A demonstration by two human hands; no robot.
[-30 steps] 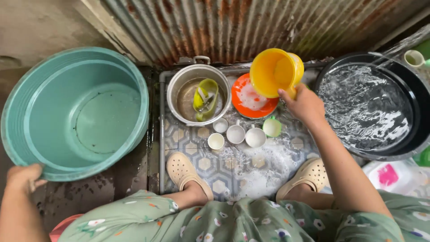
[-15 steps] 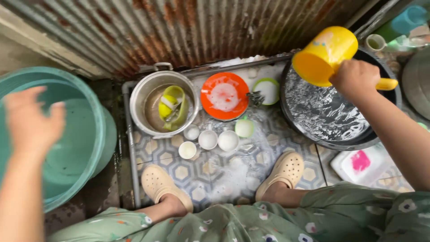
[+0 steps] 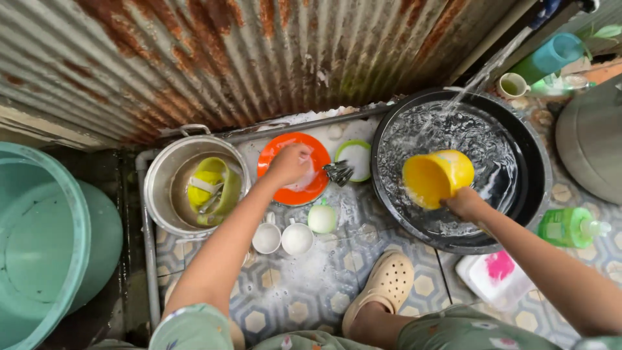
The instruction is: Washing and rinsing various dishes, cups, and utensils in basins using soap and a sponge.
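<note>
**Dishes on the floor: scoop in the basin, hand on the plate**

Right hand (image 3: 464,202) is clamped on the handle of the yellow scoop (image 3: 437,176), which is tipped on its side and dipped into the water of the black basin (image 3: 534,194) at the floor's right edge; a stream of water falls into the basin from above. Left hand (image 3: 289,162) rests fingers-together on the soapy orange plate (image 3: 272,155), w/ no clear grip around it, near the floor's back edge by the rusty wall.

Progress, as a judgement: early-to-mid. Plate, small white cups (image 3: 297,238) & the green-rimmed dish (image 3: 355,160) look sudsy, not rinsed. The steel pot (image 3: 159,194) at the left holds a green-yellow bowl, untouched. Forks (image 3: 338,172) lie beside the plate. The teal tub (image 3: 39,246) at far left holds no dishes. Soap bottle (image 3: 569,227) lies right of the basin. Most pieces appear left to rinse.
</note>
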